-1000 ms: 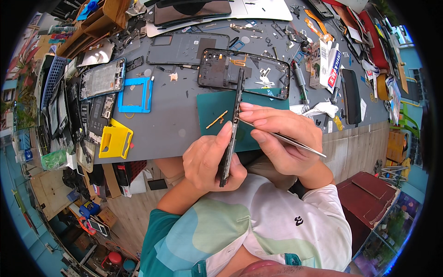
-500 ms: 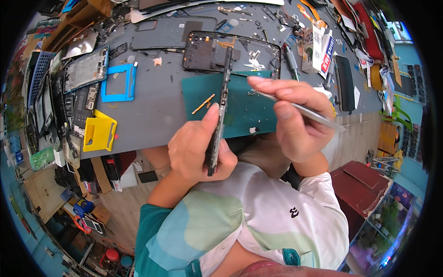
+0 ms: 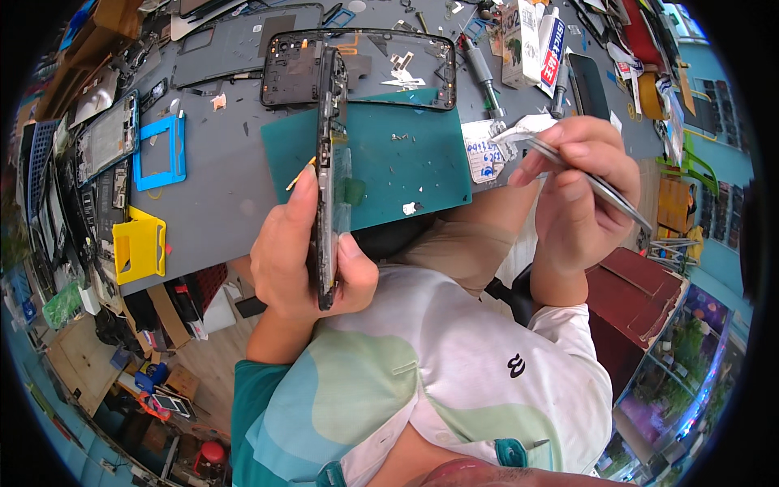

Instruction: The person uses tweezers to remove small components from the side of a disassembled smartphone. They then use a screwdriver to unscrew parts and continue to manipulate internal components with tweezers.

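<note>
My left hand (image 3: 280, 252) grips the lower part of a dark phone body (image 3: 326, 183), thumb on one side and fingers on the other. The phone stands nearly edge-on, so its faces are mostly hidden; a see-through sheet-like strip (image 3: 342, 191) shows along its right side. In my right hand (image 3: 588, 195), steel tweezers (image 3: 608, 193) are pinched between thumb and fingers. Their tips are beside a crumpled white piece (image 3: 531, 127); I cannot tell whether they touch it. A white label with handwriting (image 3: 484, 158) lies just left of these fingers. Under the phone is a green mat (image 3: 406, 174).
Behind the mat lies a dark phone frame (image 3: 292, 85). A grey pen-shaped tool (image 3: 480, 73), a white box (image 3: 519, 40), a tube (image 3: 552, 53) and a black phone (image 3: 588, 85) are at right. Blue (image 3: 174, 154) and yellow (image 3: 138, 252) holders stand left, near piled phone parts.
My right hand with the tweezers has moved right, away from the phone and past the mat's edge. The phone is more upright, and the whole view has shifted.
</note>
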Motion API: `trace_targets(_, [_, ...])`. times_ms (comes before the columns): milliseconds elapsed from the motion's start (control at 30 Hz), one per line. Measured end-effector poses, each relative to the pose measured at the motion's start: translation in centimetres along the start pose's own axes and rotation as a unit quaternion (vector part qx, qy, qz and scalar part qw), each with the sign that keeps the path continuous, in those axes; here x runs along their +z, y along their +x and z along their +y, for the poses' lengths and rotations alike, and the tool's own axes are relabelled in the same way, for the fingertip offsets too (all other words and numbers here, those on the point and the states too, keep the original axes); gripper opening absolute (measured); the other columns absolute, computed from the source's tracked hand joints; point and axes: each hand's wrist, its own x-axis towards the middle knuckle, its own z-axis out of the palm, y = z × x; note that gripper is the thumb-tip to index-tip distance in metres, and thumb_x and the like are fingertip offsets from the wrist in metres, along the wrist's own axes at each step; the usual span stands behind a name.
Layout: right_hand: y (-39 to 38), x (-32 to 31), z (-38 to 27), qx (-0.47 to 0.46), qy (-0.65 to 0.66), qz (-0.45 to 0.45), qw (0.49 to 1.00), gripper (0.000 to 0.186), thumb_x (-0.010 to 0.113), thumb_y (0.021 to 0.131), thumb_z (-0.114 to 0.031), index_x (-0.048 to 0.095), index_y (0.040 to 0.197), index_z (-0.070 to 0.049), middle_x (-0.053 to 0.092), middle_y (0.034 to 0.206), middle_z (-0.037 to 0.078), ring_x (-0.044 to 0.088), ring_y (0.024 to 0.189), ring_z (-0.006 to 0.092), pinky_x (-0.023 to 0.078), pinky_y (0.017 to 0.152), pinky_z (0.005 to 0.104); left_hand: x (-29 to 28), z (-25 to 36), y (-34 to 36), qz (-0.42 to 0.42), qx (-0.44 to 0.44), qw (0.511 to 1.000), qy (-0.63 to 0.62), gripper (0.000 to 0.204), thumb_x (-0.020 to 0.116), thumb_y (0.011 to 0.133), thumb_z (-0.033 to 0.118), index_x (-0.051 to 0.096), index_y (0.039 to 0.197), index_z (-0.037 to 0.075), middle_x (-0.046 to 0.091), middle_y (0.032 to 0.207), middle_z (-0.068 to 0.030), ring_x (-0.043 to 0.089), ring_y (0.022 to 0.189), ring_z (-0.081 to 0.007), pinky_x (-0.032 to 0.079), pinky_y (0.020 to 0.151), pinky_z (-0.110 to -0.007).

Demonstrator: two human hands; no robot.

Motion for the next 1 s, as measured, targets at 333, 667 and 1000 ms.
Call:
trace_targets(333, [-4.2,0.3,0.0,0.093,-0.074,-0.064,0.991,0.030,0.082,0.081,0.009,0.071,0.108,0.004,0.071,0.105,0.020,0.074,0.089,0.0262,0.061,0.076,0.0342,-0.3,0.0,0.1,-0.014,0.000,1.000,0.007,0.072,0.060,0.071,0.002,0.047,0.139,-0.017,0.068,0.119,-0.0372,0.071,0.075,-0.0299,0.060,0.071,-0.035])
trace_targets(667, [-3.9,2.9,0.7,-0.017,-0.173,-0.165,0.971,0.032,0.083,0.078,0.007,0.070,0.108,0.005,0.072,0.106,0.021,0.075,0.091,0.0284,0.063,0.077,0.0343,-0.5,0.2,0.3,-0.028,-0.012,1.000,0.005,0.072,0.063,0.071,0.003,0.048,0.139,-0.015,0.069,0.119,-0.0344,0.071,0.074,-0.0284,0.058,0.067,-0.033])
trace_targets(1000, [-3.7,3.3,1.9,-0.057,-0.203,-0.164,0.964,0.037,0.085,0.075,0.006,0.072,0.110,0.002,0.075,0.106,0.018,0.075,0.083,0.0248,0.063,0.066,0.0311,-0.4,0.0,0.4,-0.015,0.005,1.000,-0.006,0.067,0.066,0.073,0.002,0.050,0.135,-0.019,0.070,0.115,-0.0320,0.070,0.072,-0.0284,0.057,0.065,-0.033])
